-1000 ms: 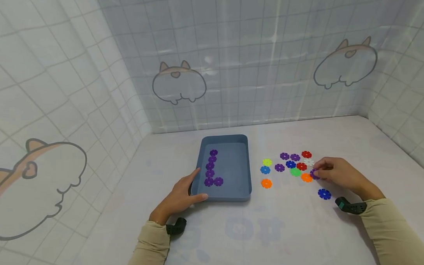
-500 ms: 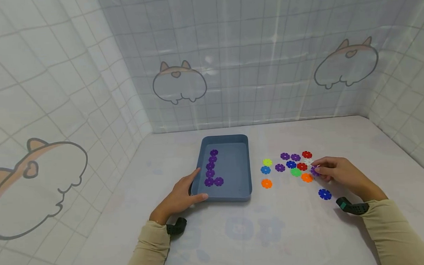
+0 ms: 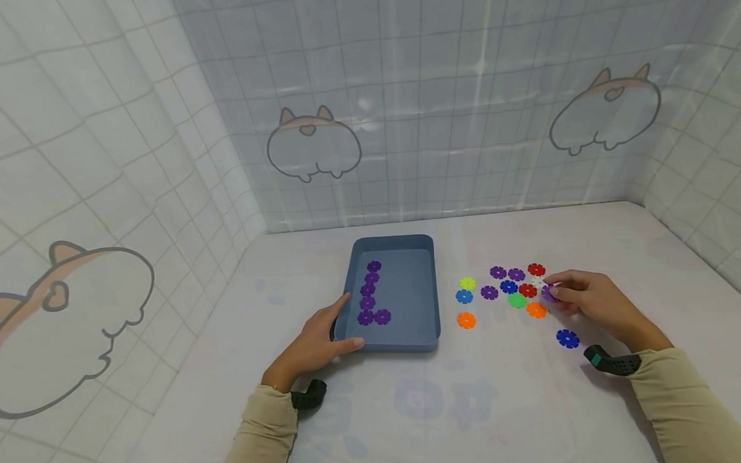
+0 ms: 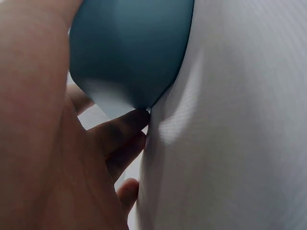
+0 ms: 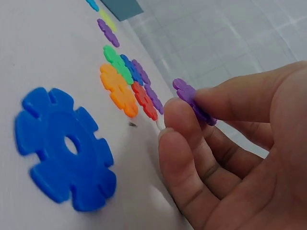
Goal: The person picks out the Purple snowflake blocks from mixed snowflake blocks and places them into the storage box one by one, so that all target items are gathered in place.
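Observation:
My left hand [image 3: 316,339] holds the near left corner of a blue-grey tray [image 3: 405,340], thumb on the front rim and fingers along the left side. In the left wrist view its fingertips meet the bottom of the tray's wall [image 4: 129,52]. Several purple snowflake discs [image 3: 367,290] lie in the tray in an L shape. My right hand [image 3: 593,302] pinches another purple snowflake disc [image 5: 186,93] between thumb and fingers, raised off the table. Right by those fingers lie a white disc [image 3: 536,281], a red disc [image 3: 528,291] and an orange disc [image 3: 537,310].
Right of the tray are more loose discs: yellow-green [image 3: 467,283], light blue [image 3: 464,296], orange [image 3: 466,321], green [image 3: 516,300] and several purple [image 3: 489,293]. A dark blue disc [image 3: 567,338] lies nearest the right wrist. A tile-patterned curtain [image 3: 441,154] encloses the table's back and sides.
The purple snowflake disc in my right hand has risen slightly and moved a little toward the back, near the white disc. My left hand and the tray stay where they were.

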Available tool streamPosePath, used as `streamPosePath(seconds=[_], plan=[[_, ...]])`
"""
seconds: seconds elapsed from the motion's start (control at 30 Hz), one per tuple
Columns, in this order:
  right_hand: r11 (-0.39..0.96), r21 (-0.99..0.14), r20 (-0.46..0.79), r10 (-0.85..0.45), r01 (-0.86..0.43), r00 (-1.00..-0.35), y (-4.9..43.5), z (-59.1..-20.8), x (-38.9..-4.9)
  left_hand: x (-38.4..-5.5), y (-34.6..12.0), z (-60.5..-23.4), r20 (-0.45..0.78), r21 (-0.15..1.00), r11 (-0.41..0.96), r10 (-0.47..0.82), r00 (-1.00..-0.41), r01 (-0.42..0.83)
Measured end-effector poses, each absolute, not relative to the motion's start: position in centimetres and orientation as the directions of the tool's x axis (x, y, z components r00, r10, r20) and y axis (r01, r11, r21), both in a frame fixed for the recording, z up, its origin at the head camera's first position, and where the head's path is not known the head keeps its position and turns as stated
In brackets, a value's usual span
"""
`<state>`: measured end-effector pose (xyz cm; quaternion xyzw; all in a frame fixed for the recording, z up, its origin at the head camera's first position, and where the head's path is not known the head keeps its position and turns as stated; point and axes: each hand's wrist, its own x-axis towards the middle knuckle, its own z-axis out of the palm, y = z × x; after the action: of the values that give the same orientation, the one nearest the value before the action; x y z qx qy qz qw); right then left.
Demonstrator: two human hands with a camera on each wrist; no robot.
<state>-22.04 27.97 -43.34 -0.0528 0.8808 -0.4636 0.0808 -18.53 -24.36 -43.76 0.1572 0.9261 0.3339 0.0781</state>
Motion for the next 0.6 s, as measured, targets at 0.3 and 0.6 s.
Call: streamPosePath(seconds=[0.3, 0.6], plan=[[0.571, -0.821, -0.124, -0.171, 0.005, -0.977, 27.3, -43.4, -22.0, -18.6, -24.4, -43.9, -0.037, 0.636, 0.733, 0.342, -0.939, 0.242], [0.53, -0.848, -0.129, -0.189, 0.009, -0.973, 26.8, -43.5, -22.1, -18.5, -24.4, -43.8, -0.035, 0.624, 0.742, 0.339, -0.94, 0.244]])
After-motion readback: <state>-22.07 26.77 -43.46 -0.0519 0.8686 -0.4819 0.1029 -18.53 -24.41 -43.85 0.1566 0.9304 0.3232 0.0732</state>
